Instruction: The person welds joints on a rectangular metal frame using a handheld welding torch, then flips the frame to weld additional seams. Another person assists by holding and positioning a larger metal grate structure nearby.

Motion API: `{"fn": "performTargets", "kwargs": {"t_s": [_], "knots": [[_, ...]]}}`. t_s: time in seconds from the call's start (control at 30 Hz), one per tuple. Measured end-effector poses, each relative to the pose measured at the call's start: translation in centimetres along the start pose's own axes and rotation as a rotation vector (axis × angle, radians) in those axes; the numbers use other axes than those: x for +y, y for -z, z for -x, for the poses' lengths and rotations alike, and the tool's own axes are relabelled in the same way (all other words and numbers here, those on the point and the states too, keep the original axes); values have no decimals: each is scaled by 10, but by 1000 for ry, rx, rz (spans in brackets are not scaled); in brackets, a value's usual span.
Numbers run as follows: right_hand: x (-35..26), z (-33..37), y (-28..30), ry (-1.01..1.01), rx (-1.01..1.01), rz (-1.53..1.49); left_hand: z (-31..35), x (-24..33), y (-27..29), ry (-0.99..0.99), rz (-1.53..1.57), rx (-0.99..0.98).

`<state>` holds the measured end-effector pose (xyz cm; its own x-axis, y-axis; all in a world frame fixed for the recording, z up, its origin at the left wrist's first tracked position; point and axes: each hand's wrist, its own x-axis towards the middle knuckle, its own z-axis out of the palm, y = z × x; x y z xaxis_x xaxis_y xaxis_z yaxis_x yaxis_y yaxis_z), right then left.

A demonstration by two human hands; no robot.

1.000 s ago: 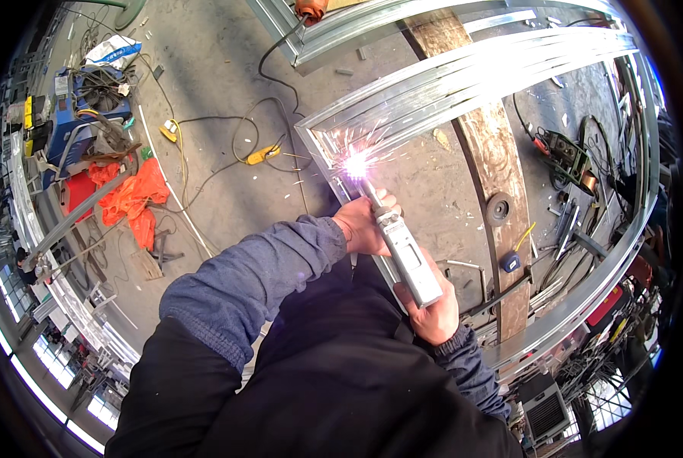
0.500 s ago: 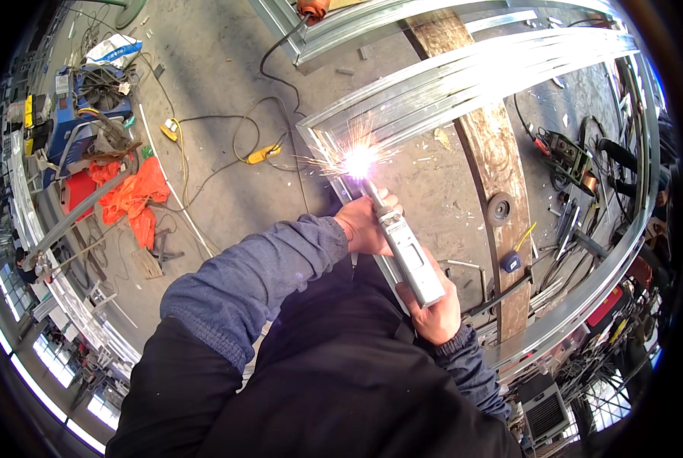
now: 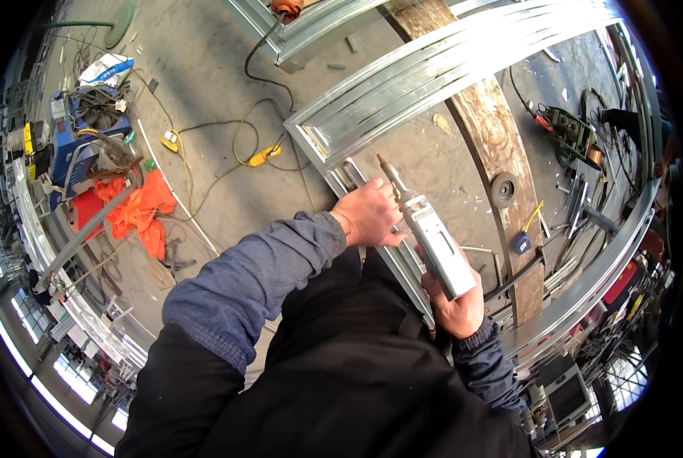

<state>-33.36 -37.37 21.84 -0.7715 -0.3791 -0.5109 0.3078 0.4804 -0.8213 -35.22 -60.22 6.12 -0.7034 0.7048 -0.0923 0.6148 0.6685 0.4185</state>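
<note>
Boxy silver-grey hand tool (image 3: 437,248), nose at eleven o'clock, is gripped at its five-o'clock end by bare right hand (image 3: 462,307); bare left hand (image 3: 366,214), ten o'clock beside long silvery metal rail (image 3: 408,278), curls, hold unclear; tool looks stiff, weighty, best held by body.

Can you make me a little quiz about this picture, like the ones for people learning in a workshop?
1. Pick one. Which of these lies on the wooden plank?
A) an orange cloth
B) a round disc
C) a yellow plug

2. True or false? The right hand holds the back end of the silver tool.

3. Fill in the missing word: the case of the tape measure is ____.

Key:
1. B
2. True
3. blue
</note>
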Motion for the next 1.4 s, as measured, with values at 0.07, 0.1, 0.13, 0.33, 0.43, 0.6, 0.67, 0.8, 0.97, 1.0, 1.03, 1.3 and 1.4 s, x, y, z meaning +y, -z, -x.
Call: {"fn": "performTargets", "kwargs": {"t_s": [0.07,0.1,0.13,0.33,0.43,0.6,0.67,0.8,0.97,1.0,1.03,1.3,1.4], "knots": [[1,1,-2,2,-10,-12,3,1,4,10,-18,-100],[2,4,-3,-53,7,-26,4,1,3,2,-16,-50],[7,8,-3,-107,21,-37,2,0,-1,-4,-14,0],[7,23,0,-66,163,-142,8,-4,-17,-21,21,128],[10,32,6,-23,232,-58,12,-4,-19,-46,22,162],[10,45,4,-27,237,2,25,7,-5,-102,-45,44],[8,49,-1,-43,241,10,19,16,-12,-184,-38,33],[-1,50,-19,-11,241,-9,21,44,-58,-193,-88,291],[-5,69,-34,1,228,34,14,42,-64,-245,-15,368],[4,77,-33,-50,197,45,15,41,-58,-253,1,362],[4,80,-36,-60,187,64,15,41,-60,-259,4,397],[-12,79,-80,27,69,168,16,54,-64,-144,-74,259],[-11,75,-91,55,46,307,21,70,-73,-44,-223,258]]}}
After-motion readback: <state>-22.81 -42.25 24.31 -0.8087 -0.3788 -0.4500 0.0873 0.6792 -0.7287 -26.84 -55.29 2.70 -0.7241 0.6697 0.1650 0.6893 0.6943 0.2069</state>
